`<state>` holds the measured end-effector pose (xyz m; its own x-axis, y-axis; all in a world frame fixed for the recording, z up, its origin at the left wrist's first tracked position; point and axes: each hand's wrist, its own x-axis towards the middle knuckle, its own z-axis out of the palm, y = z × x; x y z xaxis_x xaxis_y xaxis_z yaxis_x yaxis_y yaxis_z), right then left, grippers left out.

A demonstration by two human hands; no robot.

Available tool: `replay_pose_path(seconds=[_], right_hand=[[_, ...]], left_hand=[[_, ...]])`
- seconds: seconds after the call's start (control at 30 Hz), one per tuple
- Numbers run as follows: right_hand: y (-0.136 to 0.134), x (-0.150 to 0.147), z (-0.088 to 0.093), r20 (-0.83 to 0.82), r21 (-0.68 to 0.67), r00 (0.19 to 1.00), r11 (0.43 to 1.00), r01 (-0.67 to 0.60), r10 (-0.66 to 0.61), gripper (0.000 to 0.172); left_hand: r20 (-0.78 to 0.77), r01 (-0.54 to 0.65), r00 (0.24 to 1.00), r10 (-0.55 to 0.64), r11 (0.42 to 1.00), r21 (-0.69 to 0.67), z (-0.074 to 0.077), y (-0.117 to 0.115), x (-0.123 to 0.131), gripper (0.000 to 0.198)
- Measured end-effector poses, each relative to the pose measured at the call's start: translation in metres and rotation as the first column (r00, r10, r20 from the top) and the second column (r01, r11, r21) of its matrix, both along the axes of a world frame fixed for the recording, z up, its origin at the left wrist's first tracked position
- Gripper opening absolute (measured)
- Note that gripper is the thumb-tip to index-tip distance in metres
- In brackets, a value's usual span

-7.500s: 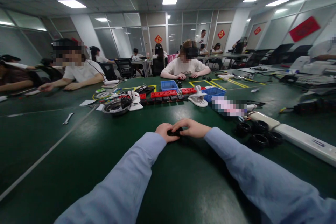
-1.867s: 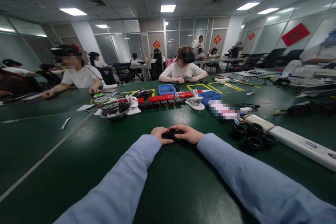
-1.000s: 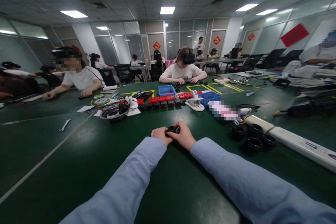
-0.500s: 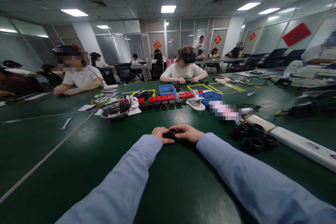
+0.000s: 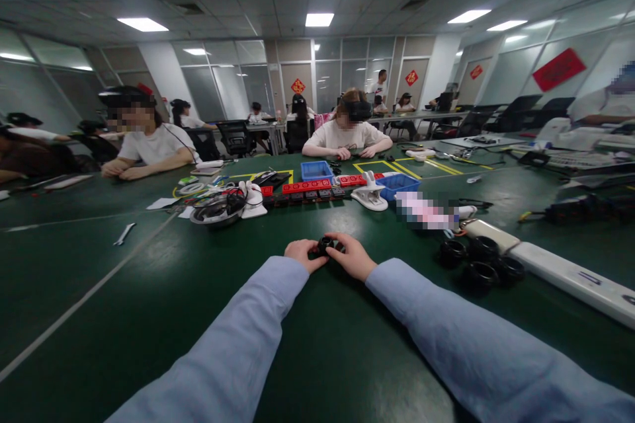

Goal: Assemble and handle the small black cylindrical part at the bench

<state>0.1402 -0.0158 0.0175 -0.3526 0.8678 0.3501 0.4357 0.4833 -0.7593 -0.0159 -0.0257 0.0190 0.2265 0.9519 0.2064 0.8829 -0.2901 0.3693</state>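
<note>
Head view shows me the left hand and the right hand with a narrow grip on one small black round part between them, low over the worktop; I cannot tell whether it touches. Right of them, I see four similar black parts beside a white bar.

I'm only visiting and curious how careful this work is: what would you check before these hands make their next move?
1. Left hand on the black part: ok.
2. Right hand on it too: ok.
3. Part resting flat on the table: cannot tell, fingers hide its underside.
4. Black rings apart from both hands, off to the right: ok.
5. Wrench apart from both hands, off to the left: ok.
</note>
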Motion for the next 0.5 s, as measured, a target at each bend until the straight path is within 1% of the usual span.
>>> replay_pose_path(seconds=[0.07,0.13,0.2,0.23,0.37,0.5], right_hand=[[-0.002,-0.003,0.0,0.007,-0.002,1.0,1.0,0.018,-0.018,0.038],[-0.003,-0.006,-0.001,0.0,-0.008,0.998,0.998,0.055,-0.055,0.045],[-0.003,-0.01,-0.003,-0.016,-0.001,0.994,0.994,0.109,-0.109,0.051],[-0.003,-0.012,-0.003,-0.023,0.005,0.99,0.99,0.138,-0.137,0.052],[-0.003,-0.016,-0.005,-0.028,0.016,0.978,0.978,0.207,-0.207,0.043],[-0.003,-0.015,-0.003,-0.02,0.015,0.977,0.977,0.21,-0.21,0.034]], left_hand=[[-0.037,-0.061,0.997,0.061,0.998,0.019,0.001,-0.002,0.003,0.041],[-0.076,-0.124,0.989,0.125,0.992,0.023,0.001,-0.002,0.007,0.043],[-0.114,-0.177,0.978,0.177,0.984,0.013,0.002,-0.002,0.01,0.042],[-0.128,-0.195,0.973,0.194,0.981,0.006,0.002,-0.002,0.011,0.04],[-0.135,-0.228,0.965,0.226,0.974,0.0,0.002,-0.002,0.014,0.032],[-0.12,-0.205,0.971,0.205,0.979,0.013,0.001,-0.002,0.013,0.032]])
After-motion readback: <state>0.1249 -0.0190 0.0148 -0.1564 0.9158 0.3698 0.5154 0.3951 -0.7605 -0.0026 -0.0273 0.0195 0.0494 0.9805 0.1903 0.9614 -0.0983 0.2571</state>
